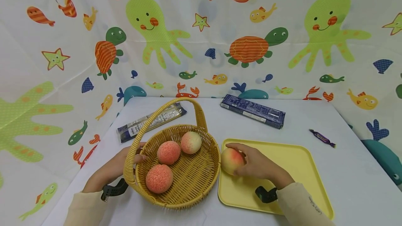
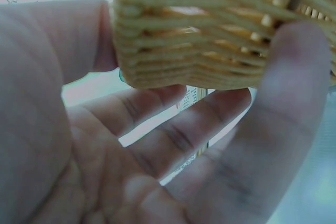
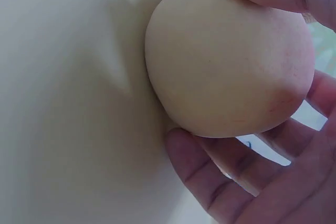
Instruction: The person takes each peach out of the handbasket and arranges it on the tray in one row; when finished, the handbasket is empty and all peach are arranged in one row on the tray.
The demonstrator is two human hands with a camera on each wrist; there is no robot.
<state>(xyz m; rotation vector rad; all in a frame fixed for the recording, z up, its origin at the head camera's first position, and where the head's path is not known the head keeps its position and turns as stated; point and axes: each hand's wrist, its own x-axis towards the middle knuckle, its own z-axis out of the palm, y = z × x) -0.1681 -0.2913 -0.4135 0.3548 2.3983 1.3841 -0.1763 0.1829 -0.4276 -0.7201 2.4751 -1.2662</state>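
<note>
My left hand (image 1: 122, 163) holds the left side of a round wicker basket (image 1: 201, 184) with a tall arched handle. In the left wrist view, the fingers and thumb bend around the woven wall (image 2: 194, 40). Inside the basket lie two pinkish-red peaches (image 1: 169, 152) and a paler one (image 1: 191, 142). With thumb and fingers, my right hand (image 1: 259, 163) grips a yellow peach with a red blush (image 1: 231, 162) over the left edge of a yellow tray (image 1: 289, 159), close beside the basket rim. The right wrist view shows this peach's pale side (image 3: 226, 61) between the fingers and thumb.
Behind the basket lies a long silver-and-navy packet (image 1: 152, 121). A dark blue oblong box (image 1: 253, 111) is at the back, right of the middle. A small purple wrapped candy (image 1: 322, 138) lies at the right. A patterned curtain (image 1: 201, 37) hangs behind the white table (image 1: 355, 177).
</note>
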